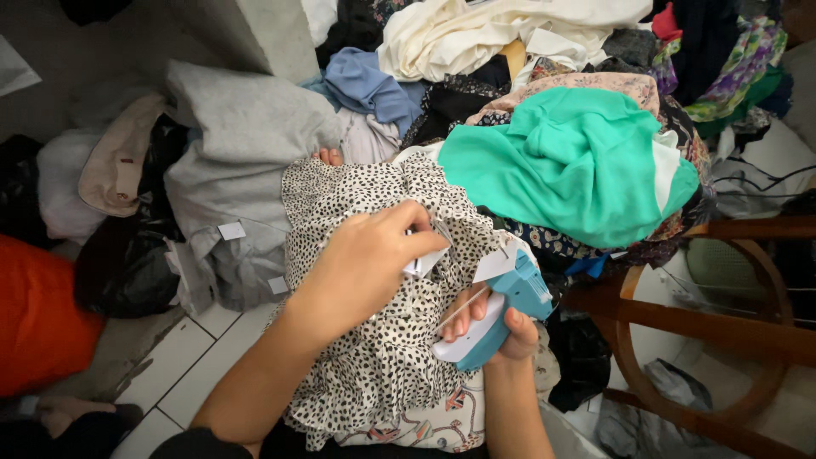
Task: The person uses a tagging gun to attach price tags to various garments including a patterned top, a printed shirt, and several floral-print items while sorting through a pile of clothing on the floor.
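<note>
The left hand pinches a white tag against the spotted garment on the lap, holding the cloth steady for the needle. The right hand, grip closed round the blue tagging gun, aims it left at the tag. A teal garment lies far right.

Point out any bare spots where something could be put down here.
Bare white floor tiles show lower left, bordered by the grey garment, the orange item and the spotted fabric. Everything above and right is crowded: the teal cloth, heaped clothes, the wooden frame.
</note>
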